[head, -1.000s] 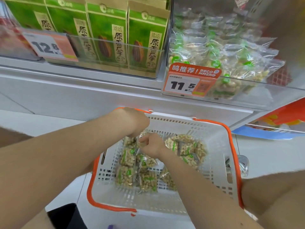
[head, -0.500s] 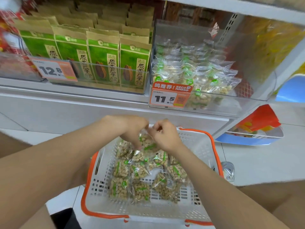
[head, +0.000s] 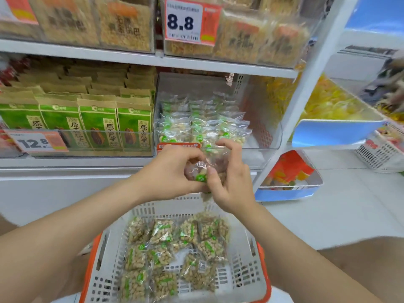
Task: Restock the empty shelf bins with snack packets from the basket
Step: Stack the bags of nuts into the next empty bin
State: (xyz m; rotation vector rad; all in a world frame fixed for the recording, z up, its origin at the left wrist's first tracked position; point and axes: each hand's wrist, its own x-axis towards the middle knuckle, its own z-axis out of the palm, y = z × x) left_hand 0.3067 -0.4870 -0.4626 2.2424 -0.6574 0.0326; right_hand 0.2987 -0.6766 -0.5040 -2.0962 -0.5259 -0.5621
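Between my two hands is a small bunch of clear snack packets with green marks, raised above the basket. My left hand grips the bunch from the left, and my right hand pinches it from the right with the thumb on a green label. Below them stands a white basket with orange handles, holding several nut packets. Just behind my hands is a clear shelf bin, partly filled on its left side with the same packets.
Green and brown seed bags fill the bin to the left, behind a 12.8 price tag. The shelf above carries brown snack packs and an 8.8 tag. A white shelf post rises at right, with blue trays and a wire basket beyond it.
Both hands have lifted out of the basket with a bunch of packets and now hold it up in front of the clear bin. The view has tilted upward.
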